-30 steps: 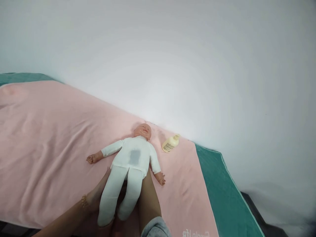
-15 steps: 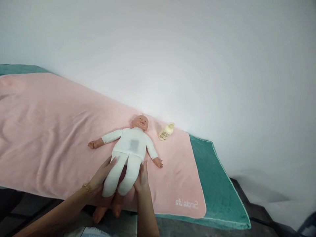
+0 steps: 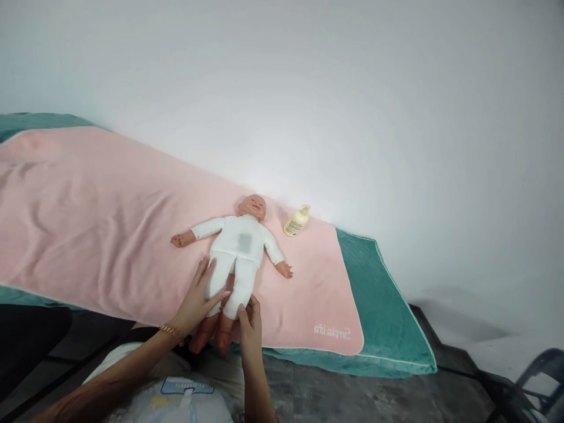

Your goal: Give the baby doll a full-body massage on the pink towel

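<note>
Doll (image 3: 238,256) already laid face-up on pink blanket (image 3: 315,288), head beyond my fingers; left hand (image 3: 191,305) spread over one leg, right hand (image 3: 251,332) at the other, pinching or not I can't tell, pump bottle (image 3: 295,224) farther out, untouched.

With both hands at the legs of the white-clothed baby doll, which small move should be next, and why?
Perhaps turn the doll slightly to bring its reddish feet onto the pink cloth blanket. They reach past the near edge, its head lies close to the pale wall, and the left hand and right hand are at its legs.
</note>
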### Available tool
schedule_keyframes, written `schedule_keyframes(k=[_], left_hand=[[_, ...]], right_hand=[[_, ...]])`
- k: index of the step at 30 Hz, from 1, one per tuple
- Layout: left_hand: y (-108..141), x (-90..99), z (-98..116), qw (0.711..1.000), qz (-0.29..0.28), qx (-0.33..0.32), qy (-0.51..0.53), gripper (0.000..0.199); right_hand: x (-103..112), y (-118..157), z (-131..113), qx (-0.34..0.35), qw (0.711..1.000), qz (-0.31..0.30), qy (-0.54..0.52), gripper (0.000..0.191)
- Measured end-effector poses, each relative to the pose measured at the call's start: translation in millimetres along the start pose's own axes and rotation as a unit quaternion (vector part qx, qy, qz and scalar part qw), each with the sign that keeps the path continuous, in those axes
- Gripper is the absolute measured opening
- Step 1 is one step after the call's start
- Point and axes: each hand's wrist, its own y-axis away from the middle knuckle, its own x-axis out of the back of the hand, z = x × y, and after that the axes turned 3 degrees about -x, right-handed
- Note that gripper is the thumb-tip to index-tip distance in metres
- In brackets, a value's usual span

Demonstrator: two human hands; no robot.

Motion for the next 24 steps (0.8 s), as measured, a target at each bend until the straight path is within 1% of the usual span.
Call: schedule_keyframes(k=[2,5,7,9,12,15,19,22,24], left_hand=[[2.5,1.0,-5.3,0.999,-0.019,-0.024,-0.021,0.08],[-3.0,3.3,-7.6,0.999,-0.006,-0.027,-0.018,0.073],[-16.1,6.7,-3.7,0.999,0.021,-0.033,-0.014,0.069],[-37.0,11.3,3.2,0.997,0.056,-0.045,-0.004,0.065],[-79.2,16.0,12.0,0.994,0.097,-0.051,0.026,0.059],[-129.8,11.0,9.9,0.99,0.11,-0.025,0.087,0.056],[-204.8,-11.5,-6.2,0.98,0.135,-0.025,0.142,0.051],[-254.0,-30.2,-16.8,0.982,0.108,0.003,0.155,0.054],[-278.5,-39.8,-21.8,0.981,0.098,0.04,0.16,0.059]], right_hand=[[-4.8,0.8,-2.1,0.006,0.999,0.019,0.034,0.051],[-10.2,-3.5,-6.3,0.032,0.995,0.062,0.076,0.052],[-11.1,-12.2,-11.0,0.054,0.99,0.09,0.09,0.052],[-10.2,-26.9,-18.3,0.065,0.987,0.114,0.095,0.052],[-8.2,-60.1,-33.6,0.076,0.984,0.134,0.088,0.052],[-9.3,-105.0,-50.1,0.1,0.985,0.121,0.074,0.048],[-19.9,-176.7,-72.1,0.1,0.987,0.118,0.051,0.041],[-32.8,-231.0,-89.2,0.074,0.991,0.11,0.014,0.044],[-40.8,-263.9,-97.4,0.04,0.994,0.101,-0.01,0.051]])
